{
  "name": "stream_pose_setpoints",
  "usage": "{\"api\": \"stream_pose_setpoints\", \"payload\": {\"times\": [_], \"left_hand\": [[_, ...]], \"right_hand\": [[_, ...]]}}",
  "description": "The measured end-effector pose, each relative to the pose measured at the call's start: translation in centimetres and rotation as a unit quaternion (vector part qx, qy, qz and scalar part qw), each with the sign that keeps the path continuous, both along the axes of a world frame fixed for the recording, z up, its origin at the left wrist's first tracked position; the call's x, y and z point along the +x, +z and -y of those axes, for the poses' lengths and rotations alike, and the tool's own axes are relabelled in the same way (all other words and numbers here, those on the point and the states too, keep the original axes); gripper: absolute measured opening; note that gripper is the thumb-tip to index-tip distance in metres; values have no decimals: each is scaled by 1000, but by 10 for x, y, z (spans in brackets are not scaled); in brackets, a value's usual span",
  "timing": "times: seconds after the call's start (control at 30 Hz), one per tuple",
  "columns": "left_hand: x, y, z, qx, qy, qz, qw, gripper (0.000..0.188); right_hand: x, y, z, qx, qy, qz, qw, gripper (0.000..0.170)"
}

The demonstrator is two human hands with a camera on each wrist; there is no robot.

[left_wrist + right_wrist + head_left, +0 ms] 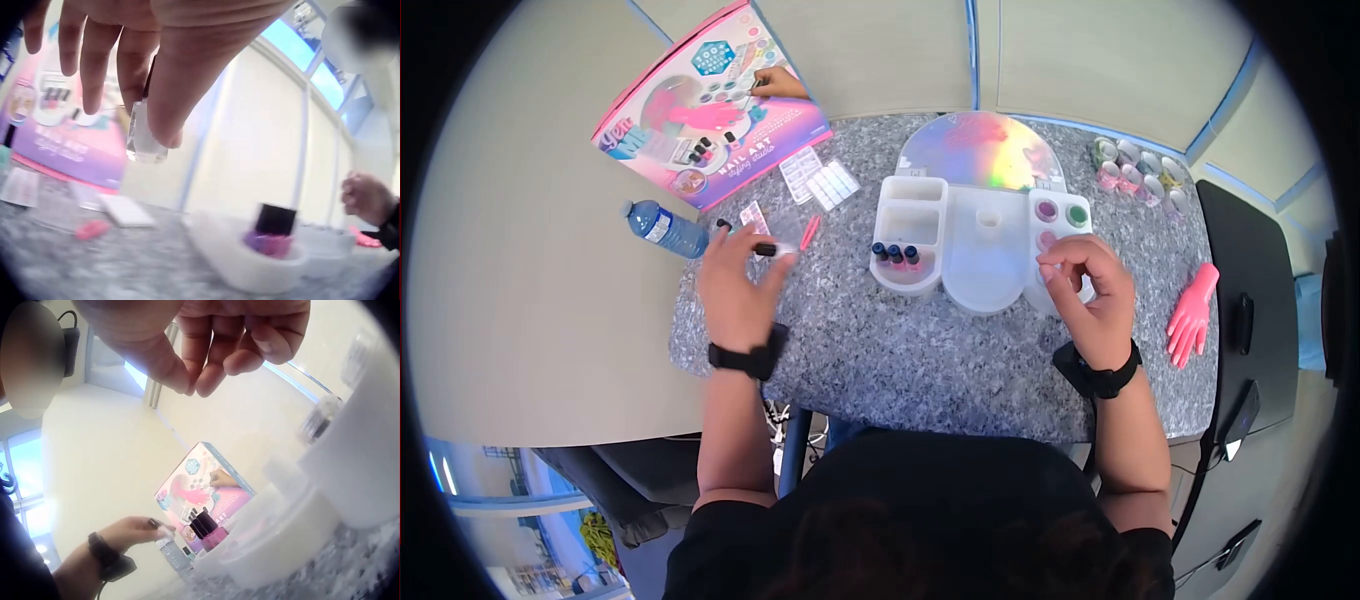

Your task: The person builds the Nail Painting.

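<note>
A small nail polish bottle [144,139] with a clear, whitish body and dark cap is pinched between the thumb and fingers of my left hand [738,290]. The hand is above the left part of the table, near a pink slim tool [810,232]. My right hand [1095,295] hovers over the right section of the white nail art station [985,265], close to its round glitter pots [1047,211]. Its fingers curl loosely with the thumb near the index fingertip, and nothing shows between them. Several dark-capped polish bottles [895,254] stand in the station's left section.
A nail art box [700,110] stands at the back left, with white sheets [832,186] before it. A water bottle [665,229] lies at the left edge. On the right are a pink model hand [1193,315] and several small jars [1140,175].
</note>
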State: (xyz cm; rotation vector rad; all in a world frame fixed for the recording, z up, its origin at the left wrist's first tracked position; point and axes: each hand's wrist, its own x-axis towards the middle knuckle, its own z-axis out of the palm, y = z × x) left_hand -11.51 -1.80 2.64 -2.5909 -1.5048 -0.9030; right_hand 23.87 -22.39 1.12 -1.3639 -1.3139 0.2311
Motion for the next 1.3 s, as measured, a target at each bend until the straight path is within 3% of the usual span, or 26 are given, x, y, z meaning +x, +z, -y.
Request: {"api": "stream_pose_setpoints", "payload": {"times": [0.03, 0.2, 0.67, 0.77, 0.87, 0.93, 1.0, 1.07, 1.13, 1.17, 1.23, 1.3], "left_hand": [[19, 9, 21, 8, -51, 38, 998, 28], [84, 17, 65, 2, -202, 22, 979, 33], [118, -15, 42, 11, -208, -41, 977, 29], [112, -14, 37, 29, -196, -55, 979, 36], [88, 2, 5, -97, -258, 75, 958, 58], [55, 22, -23, -168, -176, 148, 959, 66], [17, 25, -60, -85, -59, 102, 989, 68], [-19, 9, -93, 13, 118, -26, 993, 61], [-45, -6, -116, -27, 172, -111, 979, 50], [-55, -16, -126, -27, 170, -109, 979, 50], [-62, -28, -139, -149, 139, -76, 976, 37], [-63, -33, -137, -147, 135, -51, 979, 31]], "right_hand": [[-1, 0, 0, 3, 3, 13, 1000, 17], [-2, -2, -1, 17, 17, 9, 1000, 15], [0, -3, 0, 29, 27, -3, 999, 18], [1, -7, -2, 32, 30, 6, 999, 19], [0, -8, -2, 22, 32, 1, 999, 20], [-1, -9, -2, 19, 31, -6, 999, 20], [-1, -9, -3, 12, 29, -8, 999, 20], [-2, -9, -2, 8, 32, -6, 999, 20], [-2, -8, -2, 5, 33, -3, 999, 20], [-3, -8, -2, 5, 38, 3, 999, 19], [-3, -8, -3, 3, 39, 13, 999, 19], [-5, -8, -3, 1, 42, 11, 999, 18]]}}
